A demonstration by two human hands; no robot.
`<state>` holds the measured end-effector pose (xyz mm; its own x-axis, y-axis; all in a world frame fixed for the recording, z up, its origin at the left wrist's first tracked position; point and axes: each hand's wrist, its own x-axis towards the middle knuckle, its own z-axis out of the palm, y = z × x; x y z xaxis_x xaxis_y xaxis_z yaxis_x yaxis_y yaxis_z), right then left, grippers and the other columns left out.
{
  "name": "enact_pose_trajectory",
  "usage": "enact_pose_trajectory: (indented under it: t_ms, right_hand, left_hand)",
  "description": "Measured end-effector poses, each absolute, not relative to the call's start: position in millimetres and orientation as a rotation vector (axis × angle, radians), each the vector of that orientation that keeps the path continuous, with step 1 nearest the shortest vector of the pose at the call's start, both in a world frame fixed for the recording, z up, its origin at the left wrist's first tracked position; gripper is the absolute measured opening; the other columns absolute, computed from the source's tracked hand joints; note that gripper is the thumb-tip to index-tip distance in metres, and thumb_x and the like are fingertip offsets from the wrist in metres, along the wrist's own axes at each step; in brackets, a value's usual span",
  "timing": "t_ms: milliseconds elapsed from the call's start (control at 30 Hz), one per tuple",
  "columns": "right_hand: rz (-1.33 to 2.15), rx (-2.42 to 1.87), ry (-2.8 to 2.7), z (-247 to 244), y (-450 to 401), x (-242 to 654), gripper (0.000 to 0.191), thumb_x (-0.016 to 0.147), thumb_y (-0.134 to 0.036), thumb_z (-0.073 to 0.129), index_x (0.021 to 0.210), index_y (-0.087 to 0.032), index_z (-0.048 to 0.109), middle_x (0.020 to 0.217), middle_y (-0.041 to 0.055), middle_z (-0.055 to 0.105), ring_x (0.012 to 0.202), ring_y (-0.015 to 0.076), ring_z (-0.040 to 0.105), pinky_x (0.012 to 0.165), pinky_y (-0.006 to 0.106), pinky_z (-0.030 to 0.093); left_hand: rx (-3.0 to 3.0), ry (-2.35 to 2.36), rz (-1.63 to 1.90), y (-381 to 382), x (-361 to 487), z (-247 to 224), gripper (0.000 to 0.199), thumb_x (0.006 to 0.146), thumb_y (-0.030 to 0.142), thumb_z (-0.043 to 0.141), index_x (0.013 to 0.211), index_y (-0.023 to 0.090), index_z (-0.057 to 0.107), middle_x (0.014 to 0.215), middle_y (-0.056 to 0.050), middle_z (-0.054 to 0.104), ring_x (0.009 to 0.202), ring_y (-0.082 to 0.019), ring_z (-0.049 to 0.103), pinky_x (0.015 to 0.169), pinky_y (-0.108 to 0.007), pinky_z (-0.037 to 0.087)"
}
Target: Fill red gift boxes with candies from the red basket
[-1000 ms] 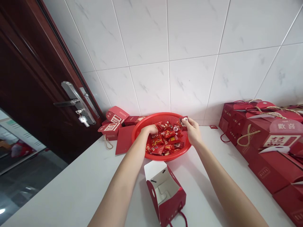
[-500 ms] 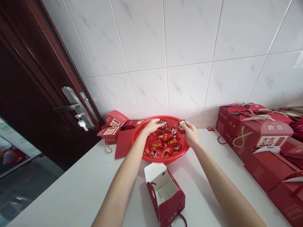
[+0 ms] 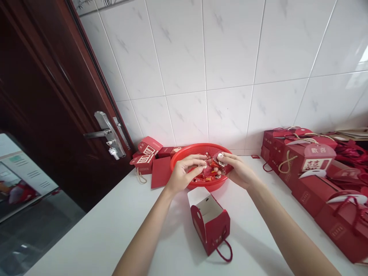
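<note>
Both hands are raised over the near side of a red plastic basket (image 3: pixel 176 157), which has red-wrapped candies (image 3: pixel 211 178) in it. My right hand (image 3: pixel 239 171) grips red candy packets (image 3: pixel 220 160) with a white cartoon print between thumb and fingers. Facing it, my left hand (image 3: pixel 184 174) has its thumb and fingers closed on a red candy packet, mostly hidden by the fingers. Just below stands a dark red gift box (image 3: pixel 211 226), its top open, white inside, with a cord handle hanging at its front.
Several red gift boxes (image 3: pixel 304 161) stand along the right side. Smaller red boxes (image 3: pixel 145 163) and a red card (image 3: pixel 161 172) lie left of the basket. A tiled wall (image 3: pixel 186 57) bounds the white table (image 3: pixel 120 226); a door with keys (image 3: pixel 113 152) is at left.
Both hands have drawn back from inside the basket toward its near rim, closer to the open box, carrying candy packets. The view has shifted slightly.
</note>
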<state>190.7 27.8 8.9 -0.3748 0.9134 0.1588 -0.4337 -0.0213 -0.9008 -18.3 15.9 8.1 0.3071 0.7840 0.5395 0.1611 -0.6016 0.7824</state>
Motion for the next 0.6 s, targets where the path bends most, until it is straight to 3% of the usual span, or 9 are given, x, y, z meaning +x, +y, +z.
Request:
enact_pose_trajectory:
  t_ms: [167,433,600]
  right_hand:
    - [1.565,-0.643,-1.378,11,7,193,0.025,0.074,-0.041,0.08,0.081,-0.018,0.071,0.077,0.0017,0.068,0.066,0.0131,0.062,0.061,0.025,0.046]
    - [1.407,-0.756,-1.597,12,4,196,0.029,0.079,-0.045,0.075,0.078,-0.018,0.064,0.071,-0.0001,0.061,0.066,0.0119,0.056,0.06,0.024,0.043]
    - [1.404,-0.784,-1.75,16,-2,196,0.028,0.084,-0.045,0.07,0.08,-0.017,0.063,0.073,0.0007,0.062,0.068,0.0127,0.057,0.059,0.025,0.044]
  left_hand:
    - [1.981,0.823,1.314,8,-15,6,0.02,0.079,0.024,0.07,0.098,0.02,0.076,0.133,-0.011,0.062,0.115,-0.025,0.065,0.092,-0.038,0.059]
    - [2.126,0.973,1.308,10,-38,15,0.025,0.079,0.019,0.066,0.103,0.019,0.075,0.114,-0.008,0.071,0.108,-0.024,0.068,0.095,-0.041,0.058]
    - [2.033,0.916,1.104,4,-43,19,0.037,0.078,0.026,0.074,0.115,0.02,0.07,0.118,-0.007,0.068,0.108,-0.024,0.067,0.091,-0.037,0.058]
